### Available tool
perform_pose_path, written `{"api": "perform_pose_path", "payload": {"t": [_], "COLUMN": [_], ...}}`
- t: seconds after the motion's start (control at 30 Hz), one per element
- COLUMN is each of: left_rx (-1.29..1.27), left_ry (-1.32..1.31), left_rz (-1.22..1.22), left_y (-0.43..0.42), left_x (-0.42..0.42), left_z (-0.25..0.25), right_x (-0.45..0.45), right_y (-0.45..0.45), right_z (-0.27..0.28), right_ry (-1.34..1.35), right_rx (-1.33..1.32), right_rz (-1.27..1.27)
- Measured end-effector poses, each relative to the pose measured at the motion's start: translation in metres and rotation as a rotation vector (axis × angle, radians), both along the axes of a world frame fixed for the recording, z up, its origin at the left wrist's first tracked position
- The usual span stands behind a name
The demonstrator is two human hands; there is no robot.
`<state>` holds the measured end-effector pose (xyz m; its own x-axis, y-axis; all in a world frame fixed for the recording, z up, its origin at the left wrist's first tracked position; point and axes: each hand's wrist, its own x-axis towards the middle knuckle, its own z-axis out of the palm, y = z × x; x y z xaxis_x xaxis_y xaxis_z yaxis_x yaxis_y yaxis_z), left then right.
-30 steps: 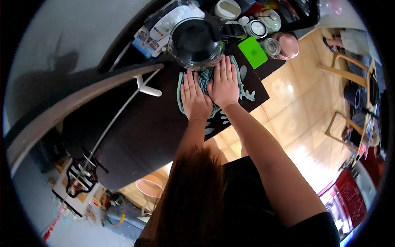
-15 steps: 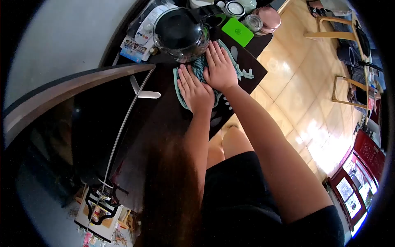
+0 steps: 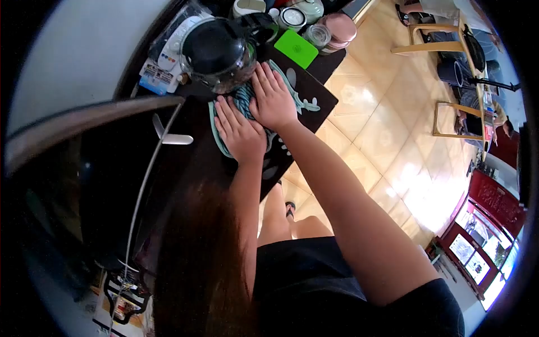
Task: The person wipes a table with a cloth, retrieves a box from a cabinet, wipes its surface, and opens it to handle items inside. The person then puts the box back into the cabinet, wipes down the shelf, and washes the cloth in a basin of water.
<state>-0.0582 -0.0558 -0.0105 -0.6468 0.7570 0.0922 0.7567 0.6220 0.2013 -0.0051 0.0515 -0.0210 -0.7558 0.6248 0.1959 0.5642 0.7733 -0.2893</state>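
Everything slides toward nine o'clock in view. Left hand [image 3: 241,135] and right hand [image 3: 275,106] lie flat on the cloth [image 3: 243,100], fingers slightly apart, the pot [image 3: 216,53] at eleven.

You face fisheye bending, black corners, white glare on the glossy cream floor tiles [image 3: 387,146] and lower-left gloom.
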Motion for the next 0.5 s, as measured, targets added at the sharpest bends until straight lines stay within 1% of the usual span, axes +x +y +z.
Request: {"api": "perform_pose_path", "payload": {"t": [0.13,0.23,0.4,0.5], "left_rx": [0.032,0.034,0.025,-0.007], "left_ry": [0.039,0.021,-0.083,-0.075], "left_rz": [-0.001,-0.038,-0.124,-0.149], "left_y": [-0.005,-0.012,-0.032,-0.033], "left_x": [0.0,0.004,0.046,0.052], "left_z": [-0.008,-0.008,-0.001,0.001], "right_x": [0.001,0.014,0.064,0.074], "right_y": [-0.01,-0.024,-0.048,-0.054], "right_z": [-0.004,-0.007,-0.002,0.0], "right_ry": [0.103,0.086,0.018,0.007], "right_rx": [0.052,0.045,-0.008,-0.06], "right_rz": [-0.098,-0.211,-0.263,-0.346]}}
